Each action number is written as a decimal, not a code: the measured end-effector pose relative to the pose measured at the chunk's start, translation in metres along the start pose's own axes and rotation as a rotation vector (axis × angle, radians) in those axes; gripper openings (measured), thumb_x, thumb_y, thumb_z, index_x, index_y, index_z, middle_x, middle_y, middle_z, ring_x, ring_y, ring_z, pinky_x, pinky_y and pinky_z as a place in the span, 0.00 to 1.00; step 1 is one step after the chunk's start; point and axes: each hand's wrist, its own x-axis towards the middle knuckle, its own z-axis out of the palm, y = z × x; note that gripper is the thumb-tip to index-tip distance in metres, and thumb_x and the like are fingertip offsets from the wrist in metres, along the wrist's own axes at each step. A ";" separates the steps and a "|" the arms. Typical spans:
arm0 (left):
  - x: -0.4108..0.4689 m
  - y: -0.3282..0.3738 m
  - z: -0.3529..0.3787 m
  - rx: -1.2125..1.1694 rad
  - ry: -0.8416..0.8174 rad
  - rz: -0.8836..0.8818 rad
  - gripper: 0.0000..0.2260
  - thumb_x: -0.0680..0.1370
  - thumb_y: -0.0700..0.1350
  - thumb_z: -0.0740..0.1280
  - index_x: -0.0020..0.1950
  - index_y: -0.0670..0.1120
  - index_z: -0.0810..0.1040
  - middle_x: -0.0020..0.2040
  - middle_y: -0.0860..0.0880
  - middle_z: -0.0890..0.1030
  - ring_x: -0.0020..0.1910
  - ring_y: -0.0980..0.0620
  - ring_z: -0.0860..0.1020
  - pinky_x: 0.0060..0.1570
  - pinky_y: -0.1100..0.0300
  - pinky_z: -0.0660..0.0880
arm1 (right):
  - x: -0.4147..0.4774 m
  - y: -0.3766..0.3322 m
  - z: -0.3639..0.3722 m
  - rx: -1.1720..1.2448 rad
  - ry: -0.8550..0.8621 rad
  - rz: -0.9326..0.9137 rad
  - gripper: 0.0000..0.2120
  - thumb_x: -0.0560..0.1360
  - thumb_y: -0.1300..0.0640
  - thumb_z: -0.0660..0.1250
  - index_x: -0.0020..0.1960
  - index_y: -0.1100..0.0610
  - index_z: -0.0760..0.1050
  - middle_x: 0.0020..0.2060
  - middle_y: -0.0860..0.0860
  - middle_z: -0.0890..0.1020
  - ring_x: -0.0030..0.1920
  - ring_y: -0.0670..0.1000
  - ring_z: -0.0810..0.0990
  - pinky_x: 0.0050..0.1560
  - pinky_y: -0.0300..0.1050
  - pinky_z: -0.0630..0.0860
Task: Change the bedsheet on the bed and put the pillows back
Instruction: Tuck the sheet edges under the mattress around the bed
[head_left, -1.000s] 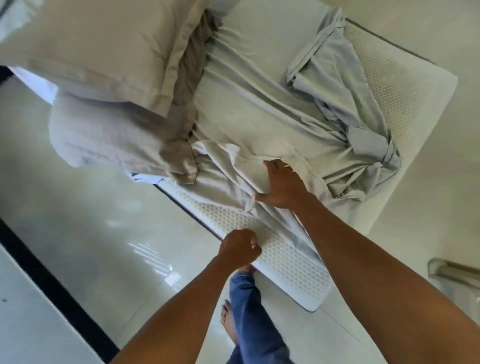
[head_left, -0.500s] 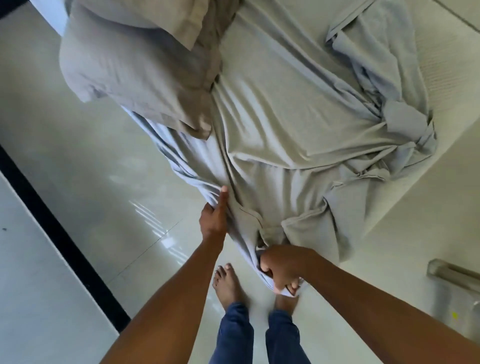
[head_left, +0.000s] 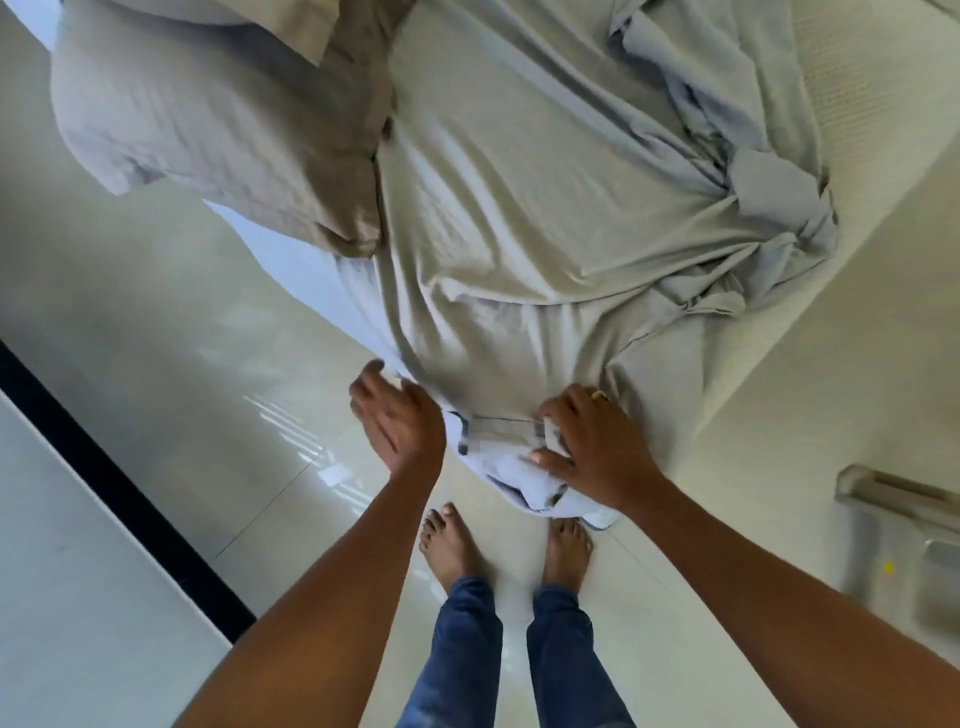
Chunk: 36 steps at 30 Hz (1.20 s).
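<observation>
The grey bedsheet (head_left: 519, 223) is spread over the near part of the bed, and its corner is drawn down over the bed's corner, just above the floor (head_left: 156, 364). The right hand (head_left: 592, 447) is laid on that corner. Its fingers (head_left: 556, 410) are curled over a fold and its thumb is pressed in from below, so the cloth is pinched between them. A ring (head_left: 601, 396) is worn on one finger. The left hand (head_left: 400, 421) is held at the left edge of the same corner with its fingers straight and spread, nothing gripped; it is blurred, and contact with the cloth cannot be told. The far side of the sheet is bunched in a twisted heap (head_left: 769, 187), beside which the bare mattress (head_left: 883, 130) is exposed. A pillow (head_left: 223, 130) is lying on the sheet at the upper left, with a second pillow (head_left: 296, 21) stacked on it. Bare feet (head_left: 452, 545) are planted on the floor just below the sheet's corner.
</observation>
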 end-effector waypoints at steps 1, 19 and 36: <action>-0.002 0.005 0.002 0.030 0.003 0.187 0.18 0.76 0.39 0.61 0.67 0.43 0.72 0.63 0.40 0.74 0.61 0.39 0.72 0.63 0.48 0.69 | -0.018 -0.002 0.007 -0.029 0.043 -0.004 0.15 0.75 0.41 0.67 0.50 0.53 0.74 0.41 0.52 0.78 0.40 0.54 0.78 0.39 0.49 0.76; -0.072 0.116 0.066 0.738 -0.801 0.916 0.21 0.80 0.53 0.63 0.74 0.53 0.73 0.65 0.42 0.74 0.62 0.40 0.74 0.62 0.51 0.72 | -0.069 0.086 -0.023 0.657 0.571 1.110 0.23 0.72 0.46 0.71 0.62 0.54 0.73 0.54 0.54 0.82 0.53 0.58 0.82 0.55 0.54 0.79; -0.083 0.216 0.133 1.038 -1.024 0.762 0.34 0.79 0.61 0.65 0.81 0.53 0.59 0.79 0.40 0.63 0.79 0.40 0.59 0.74 0.47 0.64 | -0.075 0.247 -0.078 0.627 0.264 1.181 0.14 0.76 0.56 0.70 0.60 0.59 0.79 0.55 0.55 0.85 0.60 0.57 0.81 0.59 0.44 0.73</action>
